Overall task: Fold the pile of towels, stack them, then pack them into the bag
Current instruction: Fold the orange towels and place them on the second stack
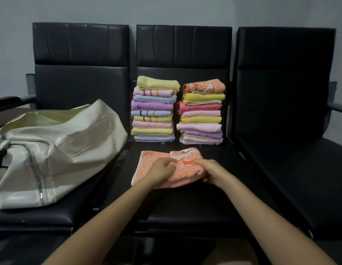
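**Inspector:** Start with the item in work.

**Assistant:** An orange patterned towel (167, 169) lies on the front of the middle seat (185, 205), partly folded, with a flap turned over its right half. The left hand (162, 170) sits on its centre, fingers curled and pinching the cloth at the fold. The right hand (210, 172) grips the towel's right edge, fingers wrapped round the doubled layers. One hand evidently pins the cloth so the other can bring the fold across without the layers sliding.

**Inspector:** Certain of the left pinch?

**Assistant:** Fairly. The fingertips are tucked under the knuckles, so the exact contact is hard to make out, but the cloth puckers there.

**Inspector:** Finished work?

**Assistant:** Two stacks stand behind the towel against the backrest. The left stack (154, 109) and the right stack (201, 114) stand close side by side and apart. The right one carries a matching orange towel on top, the likely place for this piece. Set well back, they leave the seat front as folding space.

**Inspector:** And the bag?

**Assistant:** A cream bag (51, 152) lies slumped on the left seat, its mouth gaping towards the stacks, near enough to load from them. No towel shows inside. No unfolded pile is in view, so folding appears nearly complete; packing is not begun.
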### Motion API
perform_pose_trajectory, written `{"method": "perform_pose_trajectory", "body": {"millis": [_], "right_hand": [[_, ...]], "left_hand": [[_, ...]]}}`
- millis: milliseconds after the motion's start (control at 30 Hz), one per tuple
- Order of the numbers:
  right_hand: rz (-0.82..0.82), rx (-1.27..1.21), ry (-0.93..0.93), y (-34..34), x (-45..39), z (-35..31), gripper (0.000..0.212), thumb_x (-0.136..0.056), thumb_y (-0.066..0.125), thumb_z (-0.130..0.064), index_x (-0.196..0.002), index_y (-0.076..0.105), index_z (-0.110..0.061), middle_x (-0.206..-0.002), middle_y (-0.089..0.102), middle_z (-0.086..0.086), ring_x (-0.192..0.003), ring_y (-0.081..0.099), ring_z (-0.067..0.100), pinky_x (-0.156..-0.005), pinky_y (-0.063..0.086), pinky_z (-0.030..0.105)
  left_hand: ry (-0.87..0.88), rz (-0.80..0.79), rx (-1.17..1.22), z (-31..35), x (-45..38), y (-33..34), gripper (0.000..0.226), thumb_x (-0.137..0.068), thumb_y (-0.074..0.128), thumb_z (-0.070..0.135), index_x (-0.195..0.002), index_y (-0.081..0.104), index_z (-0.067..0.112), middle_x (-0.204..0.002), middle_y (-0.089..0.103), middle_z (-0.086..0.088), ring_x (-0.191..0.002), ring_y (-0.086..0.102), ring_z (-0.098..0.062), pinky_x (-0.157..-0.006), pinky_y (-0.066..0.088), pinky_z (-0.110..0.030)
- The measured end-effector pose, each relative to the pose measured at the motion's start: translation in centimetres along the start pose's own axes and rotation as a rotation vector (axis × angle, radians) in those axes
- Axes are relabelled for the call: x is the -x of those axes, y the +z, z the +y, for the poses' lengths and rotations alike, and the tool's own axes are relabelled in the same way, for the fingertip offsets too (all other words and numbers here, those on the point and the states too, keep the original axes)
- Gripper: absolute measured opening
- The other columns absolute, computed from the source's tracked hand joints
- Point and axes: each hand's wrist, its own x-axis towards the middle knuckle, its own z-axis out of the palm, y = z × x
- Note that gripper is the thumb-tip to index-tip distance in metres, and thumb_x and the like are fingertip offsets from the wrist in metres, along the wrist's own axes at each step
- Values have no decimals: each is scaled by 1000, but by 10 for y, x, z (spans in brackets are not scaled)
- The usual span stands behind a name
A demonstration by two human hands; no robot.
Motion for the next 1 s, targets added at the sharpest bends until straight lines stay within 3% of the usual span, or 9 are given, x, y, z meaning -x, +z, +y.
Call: {"method": "perform_pose_trajectory", "body": {"millis": [67, 167, 267, 400, 500, 633, 733, 900, 1000], "right_hand": [[51, 8, -39, -6, 5, -11, 26, -87, 63, -29, -105, 67, -10, -92, 68, 7, -78, 59, 18, -64, 44, 27], [124, 133, -156, 0, 13, -31, 17, -90, 59, -33, -94, 66, -18, -87, 63, -1, -77, 56, 11, -63, 43, 24], [38, 158, -271, 23, 14, -35, 32, -92, 53, -48, -109, 68, -26, -116, 65, 1, -107, 58, 16, -96, 47, 33], [-83, 153, -398, 53, 13, -22, 17, -95, 56, -33, -99, 72, -31, -130, 54, -2, -127, 45, 16, -114, 32, 36], [-68, 349, -485, 63, 6, -3, 19, -93, 61, -22, -108, 73, -23, -140, 44, -1, -137, 25, 14, -113, 14, 22], [-46, 295, -531, 75, 1, 18, 5, -89, 67, -21, -90, 72, -22, -135, 47, -6, -132, 30, 8, -110, 20, 20], [98, 169, -528, 80, -4, 28, 10, -86, 68, -18, -96, 65, -22, -118, 47, -11, -121, 44, 9, -104, 37, 27], [261, 248, -303, 81, -6, 24, 61, -82, 70, -44, -131, 49, -14, -125, 51, 4, -106, 55, 17, -85, 46, 28], [285, 345, -219, 86, 0, 17, 58, -81, 65, -55, -116, 58, -11, -113, 63, 4, -92, 59, 17, -78, 49, 31]], "left_hand": [[-89, 48, 255, 11, 2, -6, 28, -98, 43, 13, -114, 65, 15, -105, 65, -3, -84, 58, -9, -75, 47, -11], [-252, 25, 569, 21, -2, -11, 38, -104, 35, 27, -111, 68, 9, -106, 68, -12, -87, 59, -20, -88, 48, -35], [-399, -33, 912, 24, -2, -13, 57, -102, 32, 46, -108, 67, 1, -91, 70, -18, -90, 64, -29, -85, 50, -38], [-395, -67, 1022, 5, 2, -29, 62, -94, 42, 56, -111, 68, 3, -109, 70, -22, -107, 64, -34, -101, 45, -46], [-436, -35, 742, -14, -3, -41, 59, -80, 66, 45, -123, 62, 4, -114, 67, -20, -105, 65, -33, -100, 48, -47], [-405, 107, 141, -25, 1, -38, 34, -90, 53, 25, -118, 61, 6, -114, 64, -13, -103, 61, -28, -86, 48, -35], [-273, 262, 29, -25, 23, -23, 21, -94, 45, 27, -103, 55, 10, -101, 61, -5, -96, 59, -25, -77, 43, -34], [-209, 338, -21, -27, 31, -19, 27, -98, 42, 34, -108, 54, 11, -105, 63, -6, -90, 58, -20, -74, 42, -33], [-213, 334, 22, -23, 38, -21, 36, -100, 39, 36, -122, 53, 10, -116, 62, -8, -103, 59, -25, -80, 44, -33]]}}
